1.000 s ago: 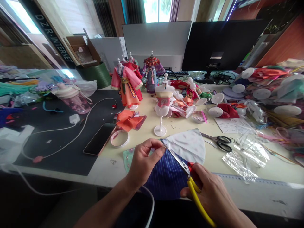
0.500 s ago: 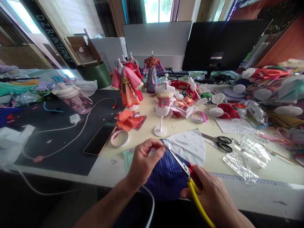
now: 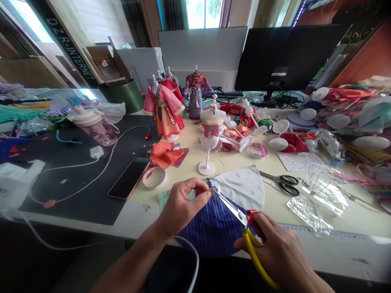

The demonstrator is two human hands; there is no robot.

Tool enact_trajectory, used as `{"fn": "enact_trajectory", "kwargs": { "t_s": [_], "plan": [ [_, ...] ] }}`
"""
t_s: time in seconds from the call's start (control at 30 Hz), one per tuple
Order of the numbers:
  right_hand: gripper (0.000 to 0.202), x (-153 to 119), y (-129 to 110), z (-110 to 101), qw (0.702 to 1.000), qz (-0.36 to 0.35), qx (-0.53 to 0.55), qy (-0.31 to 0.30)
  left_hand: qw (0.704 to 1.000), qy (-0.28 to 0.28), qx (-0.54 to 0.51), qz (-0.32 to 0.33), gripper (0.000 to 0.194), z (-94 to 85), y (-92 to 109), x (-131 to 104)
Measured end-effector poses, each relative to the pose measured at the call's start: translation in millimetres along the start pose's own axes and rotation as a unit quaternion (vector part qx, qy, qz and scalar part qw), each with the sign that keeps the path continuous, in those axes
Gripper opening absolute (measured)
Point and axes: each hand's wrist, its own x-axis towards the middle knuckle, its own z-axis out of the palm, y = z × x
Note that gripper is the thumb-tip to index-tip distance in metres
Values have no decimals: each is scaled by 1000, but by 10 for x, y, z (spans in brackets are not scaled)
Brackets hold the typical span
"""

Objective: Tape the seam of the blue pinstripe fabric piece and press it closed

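Note:
My left hand (image 3: 182,207) pinches the upper edge of a dark blue striped cloth (image 3: 210,226), thumb against forefinger. In my right hand (image 3: 275,240) is a pair of scissors (image 3: 233,209) with red and yellow handles. Their metal blades point up and left, tips at the pinched edge beside my left fingertips. Whether the tips have closed on the cloth I cannot tell. Behind the blue cloth spreads a pale fan-shaped cloth (image 3: 241,185), with a green patterned piece (image 3: 165,200) showing at the left. A small white doll stand (image 3: 210,138) in a red-and-cream top stands just beyond.
Black-handled scissors (image 3: 284,185) and clear plastic wrappers (image 3: 311,211) lie to the right. A phone (image 3: 130,177), a tape roll (image 3: 154,178) and orange cloth (image 3: 166,154) are at the left. Dressed doll forms (image 3: 163,108) stand behind. A ruler (image 3: 324,232) runs along the front edge.
My right hand and the scissors have shifted slightly right. My left hand has eased a little left and still pinches the cloth. The blue cloth has spread slightly.

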Motion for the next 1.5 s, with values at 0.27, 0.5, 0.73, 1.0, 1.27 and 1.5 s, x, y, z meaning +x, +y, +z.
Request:
{"fn": "enact_trajectory", "kwargs": {
  "t_s": [0.27,0.5,0.73,1.0,1.27,1.5],
  "plan": [
    [31,20,169,-87,996,-45,-69,24,999,-6,49,2,11,-90,-11,10],
    [34,76,222,-163,994,-66,-83,-13,999,-12,-7,29,19,-100,-53,29],
    [32,77,267,-210,995,-75,-64,-11,998,-39,25,36,24,-110,-8,22],
    [36,69,282,-256,996,-73,-17,-45,984,-106,68,125,32,-106,-45,81],
    [45,62,298,-279,994,-87,-6,-69,966,-164,123,161,35,-120,-6,109],
    [47,57,291,-321,992,-97,-17,-80,949,-142,162,231,39,-90,-28,103]
  ]
}}
